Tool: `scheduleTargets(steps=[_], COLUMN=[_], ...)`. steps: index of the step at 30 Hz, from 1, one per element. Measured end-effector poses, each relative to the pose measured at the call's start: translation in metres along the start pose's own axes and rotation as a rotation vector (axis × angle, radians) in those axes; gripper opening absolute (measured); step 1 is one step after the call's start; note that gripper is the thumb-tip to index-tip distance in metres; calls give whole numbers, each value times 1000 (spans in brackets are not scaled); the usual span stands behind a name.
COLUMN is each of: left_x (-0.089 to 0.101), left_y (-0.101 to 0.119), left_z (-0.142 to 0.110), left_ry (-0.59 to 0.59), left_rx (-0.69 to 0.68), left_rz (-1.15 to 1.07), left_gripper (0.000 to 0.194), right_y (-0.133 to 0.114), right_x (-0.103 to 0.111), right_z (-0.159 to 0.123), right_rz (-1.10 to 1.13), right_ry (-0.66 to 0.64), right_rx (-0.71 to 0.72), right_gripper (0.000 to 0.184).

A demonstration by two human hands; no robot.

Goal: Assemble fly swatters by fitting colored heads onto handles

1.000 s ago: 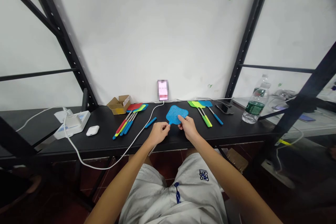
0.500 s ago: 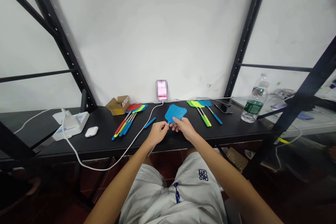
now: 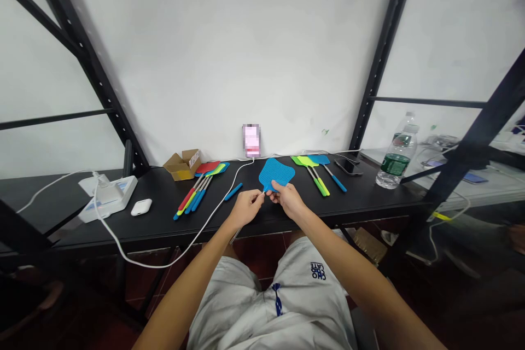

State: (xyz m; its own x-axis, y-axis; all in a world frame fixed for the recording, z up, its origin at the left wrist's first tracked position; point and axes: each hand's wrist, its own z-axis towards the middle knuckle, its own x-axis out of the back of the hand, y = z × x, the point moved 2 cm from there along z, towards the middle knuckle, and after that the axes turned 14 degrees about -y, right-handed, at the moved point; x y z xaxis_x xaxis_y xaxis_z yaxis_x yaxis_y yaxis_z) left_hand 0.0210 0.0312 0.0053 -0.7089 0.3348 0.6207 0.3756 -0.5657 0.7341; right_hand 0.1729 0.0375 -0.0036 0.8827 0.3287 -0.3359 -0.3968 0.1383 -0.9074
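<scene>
Flyswatter head [image 3: 276, 171] being held above the table [image 3: 361, 197].
The left hand [image 3: 247, 208] is pinching the blue head's narrow neck in its grip; the right hand [image 3: 289, 200] is pinching its lower edge, thumb on top. A blue handle [image 3: 233, 192] is lying just beyond the left hand.

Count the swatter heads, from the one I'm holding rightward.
4: the held blue head, then, to its right, a green head, a lime head and a second blue head. Those three overlap, so more may be hidden.
</scene>
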Motion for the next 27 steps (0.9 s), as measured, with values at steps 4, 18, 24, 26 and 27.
scheduleTargets(steps=[4,18,24,26,27], left_x=[0,2,2,2,2], left_y=[-1,2,-2,-3,-3], left_z=[-3,-5,-5,-5,-5], left_ry=[-46,-2,-9,-11,-11], left_rx=[94,132,114,115,117], left_rz=[-198,-381,-365,-363,-362], left_gripper=[30,29,29,30,30], right_y=[-5,-3,-12,-14,-15], right_x=[15,26,42,47,49], right_z=[3,5,6,7,7], right_rz=[106,-142,-250,-266,-267], right_ry=[189,146,263,283,292], right_rx=[13,11,-27,-45,-51], right_gripper=[35,38,29,29,30])
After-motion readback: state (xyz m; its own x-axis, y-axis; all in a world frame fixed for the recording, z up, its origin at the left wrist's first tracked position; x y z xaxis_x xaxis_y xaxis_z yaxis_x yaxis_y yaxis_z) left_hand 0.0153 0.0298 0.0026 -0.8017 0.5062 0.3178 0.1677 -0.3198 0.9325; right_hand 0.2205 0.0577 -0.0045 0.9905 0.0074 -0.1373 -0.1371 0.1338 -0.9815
